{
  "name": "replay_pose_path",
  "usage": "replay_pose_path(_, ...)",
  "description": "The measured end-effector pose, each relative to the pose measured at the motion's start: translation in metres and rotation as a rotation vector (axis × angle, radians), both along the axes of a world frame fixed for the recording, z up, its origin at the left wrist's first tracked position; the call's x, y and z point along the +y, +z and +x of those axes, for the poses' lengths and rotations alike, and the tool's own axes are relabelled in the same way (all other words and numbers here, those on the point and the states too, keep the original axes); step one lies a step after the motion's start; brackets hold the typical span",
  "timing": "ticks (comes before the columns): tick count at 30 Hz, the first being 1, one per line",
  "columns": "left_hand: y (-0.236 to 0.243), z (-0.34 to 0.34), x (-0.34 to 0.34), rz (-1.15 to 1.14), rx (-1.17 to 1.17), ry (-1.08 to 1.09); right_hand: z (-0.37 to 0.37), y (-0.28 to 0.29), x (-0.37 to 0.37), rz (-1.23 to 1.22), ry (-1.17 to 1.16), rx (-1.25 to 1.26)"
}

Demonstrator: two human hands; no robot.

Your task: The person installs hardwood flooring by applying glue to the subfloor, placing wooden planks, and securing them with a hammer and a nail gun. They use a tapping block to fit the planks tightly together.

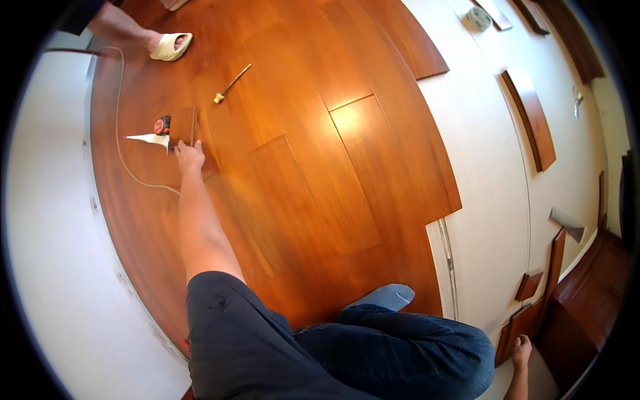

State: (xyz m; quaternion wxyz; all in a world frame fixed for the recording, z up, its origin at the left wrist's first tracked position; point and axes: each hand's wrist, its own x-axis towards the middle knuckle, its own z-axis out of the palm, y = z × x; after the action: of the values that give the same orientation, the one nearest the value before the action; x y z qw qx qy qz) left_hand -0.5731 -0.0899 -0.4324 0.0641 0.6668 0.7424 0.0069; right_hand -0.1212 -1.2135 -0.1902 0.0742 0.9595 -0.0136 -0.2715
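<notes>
At the left, my left hand (pixel 190 157) reaches out and pinches the near end of a short piece of brown floorboard (pixel 183 123), thumb and fingers on either side. Touching or just beside that piece are a red and black tape measure (pixel 162 125) and a torn white scrap (pixel 152 139). My right hand (pixel 522 351) is low at the far right with curled fingers, against the edge of stacked dark floorboards (pixel 517 327). What it holds, if anything, is hidden.
Glossy laid wood flooring (pixel 300 160) ends in a stepped edge beside white underlay (pixel 487 187). A yellow-handled screwdriver-like tool (pixel 233 84) and a cable (pixel 122 113) lie on it. Another person's slippered foot (pixel 171 47) stands far left. A loose plank (pixel 531 120) and tape roll (pixel 478 19) lie right.
</notes>
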Motion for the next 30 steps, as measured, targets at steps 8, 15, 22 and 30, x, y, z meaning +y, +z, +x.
replay_pose_path(8,-0.014,0.021,0.009,-0.048,0.172,-0.142,-0.062,-0.003,-0.013,-0.070,-0.092,0.107)
replay_pose_path(15,0.011,-0.013,-0.061,0.231,-0.047,-0.251,-0.108,-0.011,-0.042,0.166,-0.320,0.203)
replay_pose_path(22,0.030,-0.130,-0.145,0.541,-0.280,-0.212,-0.178,-0.062,-0.104,0.108,-0.480,0.502)
replay_pose_path(30,0.015,-0.077,-0.099,-0.483,-1.208,0.473,-0.326,-0.101,-0.150,0.681,-0.830,0.142)
